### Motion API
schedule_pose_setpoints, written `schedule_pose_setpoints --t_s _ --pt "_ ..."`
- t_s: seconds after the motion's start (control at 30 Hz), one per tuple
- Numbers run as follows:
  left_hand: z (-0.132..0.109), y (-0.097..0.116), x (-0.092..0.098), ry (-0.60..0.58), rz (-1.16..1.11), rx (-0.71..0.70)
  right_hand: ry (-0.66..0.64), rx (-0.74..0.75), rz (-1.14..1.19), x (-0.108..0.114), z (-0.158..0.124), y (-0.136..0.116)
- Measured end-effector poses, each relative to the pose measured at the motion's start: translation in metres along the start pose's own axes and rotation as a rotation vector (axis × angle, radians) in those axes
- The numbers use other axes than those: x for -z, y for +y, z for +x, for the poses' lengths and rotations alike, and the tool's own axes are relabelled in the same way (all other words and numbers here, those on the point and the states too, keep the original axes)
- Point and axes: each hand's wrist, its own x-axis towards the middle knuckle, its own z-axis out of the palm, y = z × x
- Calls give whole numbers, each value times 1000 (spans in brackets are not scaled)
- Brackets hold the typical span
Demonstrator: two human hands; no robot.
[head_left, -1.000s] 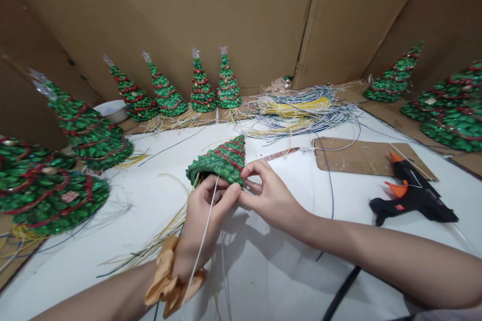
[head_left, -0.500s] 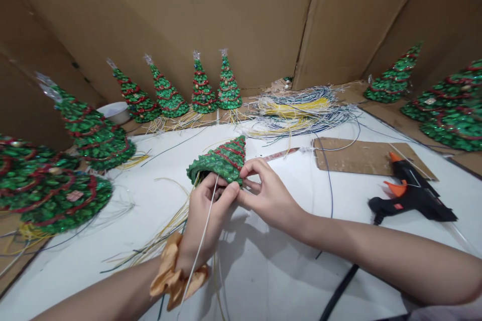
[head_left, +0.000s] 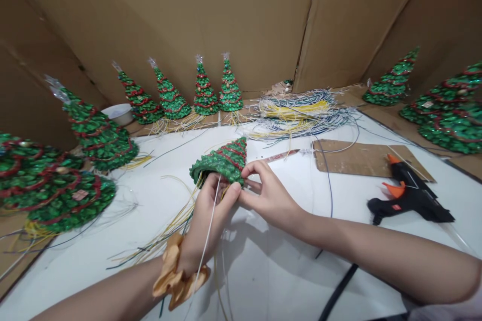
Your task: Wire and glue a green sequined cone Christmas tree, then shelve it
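Observation:
A small green Christmas tree figurine (head_left: 222, 160) with red garlands lies tipped on its side, its hollow base turned toward me. My left hand (head_left: 211, 205) grips the rim at the base, with some fingers inside the hollow. On the tree's right edge, my right hand (head_left: 265, 188) pinches the rim with thumb and forefinger, close to my left thumb. Thin yellow, white and green wires (head_left: 169, 233) trail out of the base to the lower left. One white wire (head_left: 207, 233) runs over my left hand. Whatever my fingertips press inside the tree is hidden.
A black and orange glue gun (head_left: 412, 195) lies on the right, partly over a cardboard piece (head_left: 356, 158). Behind the tree are a slim pointed tool (head_left: 282, 155) and a wire bundle (head_left: 301, 108). Several decorated trees (head_left: 103, 135) stand along the cardboard walls, beside a white bowl (head_left: 119, 114).
The view has shifted slightly, so most things sit a little further right or lower. Both hands keep the same hold on the tree.

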Motion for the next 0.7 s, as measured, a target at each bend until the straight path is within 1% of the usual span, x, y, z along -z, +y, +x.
schedule_pose_setpoints --t_s 0.17,0.4,0.57,0.7 --pt "0 1 1 -34 21 -4 4 10 -40 1 0 2" --pt "1 1 3 -5 95 -14 13 44 -67 0 1 5" --pt "3 -1 6 -40 93 -42 -80 124 -152 4 0 2" --pt "5 -1 8 -70 107 -39 -118 131 -127 6 0 0"
